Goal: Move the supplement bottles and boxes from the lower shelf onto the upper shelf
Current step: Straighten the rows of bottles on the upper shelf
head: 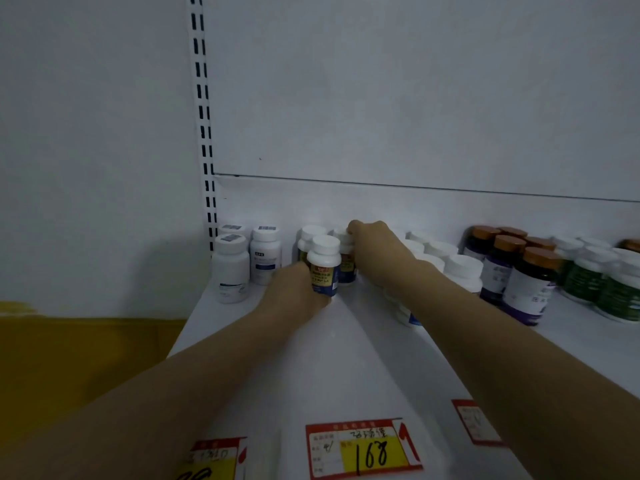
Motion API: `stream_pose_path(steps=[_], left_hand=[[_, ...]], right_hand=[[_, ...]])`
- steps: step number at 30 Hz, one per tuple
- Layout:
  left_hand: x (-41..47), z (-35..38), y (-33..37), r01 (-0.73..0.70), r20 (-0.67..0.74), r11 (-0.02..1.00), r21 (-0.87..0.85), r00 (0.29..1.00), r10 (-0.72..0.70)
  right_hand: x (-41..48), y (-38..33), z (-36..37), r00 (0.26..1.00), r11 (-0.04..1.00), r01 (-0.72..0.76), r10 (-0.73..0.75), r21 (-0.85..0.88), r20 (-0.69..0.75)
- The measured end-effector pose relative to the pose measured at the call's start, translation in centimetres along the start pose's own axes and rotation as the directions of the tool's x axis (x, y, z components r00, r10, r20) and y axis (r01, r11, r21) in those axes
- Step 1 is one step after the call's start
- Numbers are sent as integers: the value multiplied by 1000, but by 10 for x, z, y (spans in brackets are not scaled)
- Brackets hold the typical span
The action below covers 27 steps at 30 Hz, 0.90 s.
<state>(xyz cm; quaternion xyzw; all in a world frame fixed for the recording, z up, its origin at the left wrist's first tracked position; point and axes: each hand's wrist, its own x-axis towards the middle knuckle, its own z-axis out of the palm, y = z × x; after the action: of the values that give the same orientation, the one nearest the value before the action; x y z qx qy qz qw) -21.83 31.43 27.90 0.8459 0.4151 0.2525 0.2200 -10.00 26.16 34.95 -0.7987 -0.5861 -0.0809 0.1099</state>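
My left hand (pixel 294 289) grips a white-capped bottle with a blue and yellow label (pixel 324 263), which stands on the white upper shelf (pixel 311 368). Reaching further back, my right hand (pixel 374 244) closes over another bottle of the same kind (pixel 346 268) right behind it. A third such bottle (pixel 306 239) stands to the left of that one. Both forearms stretch across the shelf from the bottom of the view.
Three plain white bottles (pixel 230 268) stand at the shelf's left end by the slotted upright (pixel 204 133). To the right are white-capped bottles (pixel 460 268), brown-capped purple-label bottles (pixel 530 285) and green-label bottles (pixel 620 292). Price tags (pixel 363 448) line the front edge.
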Motion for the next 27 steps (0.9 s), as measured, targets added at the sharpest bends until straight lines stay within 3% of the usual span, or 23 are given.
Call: stream_pose_path(steps=[10,16,27], left_hand=[[-6,3,14,60,-181,990,-130,980,-83],[-9,-1,19,150,-182,963,-223,964,-192],[-11,-1,10,75,-187,965,-252,974,-125]], right_hand=[[0,-2,-6,998,997,47,-44,-61,41],[-1,-2,-6,998,997,47,-44,-63,52],[0,-8,-8,998,996,19,-14,-81,63]])
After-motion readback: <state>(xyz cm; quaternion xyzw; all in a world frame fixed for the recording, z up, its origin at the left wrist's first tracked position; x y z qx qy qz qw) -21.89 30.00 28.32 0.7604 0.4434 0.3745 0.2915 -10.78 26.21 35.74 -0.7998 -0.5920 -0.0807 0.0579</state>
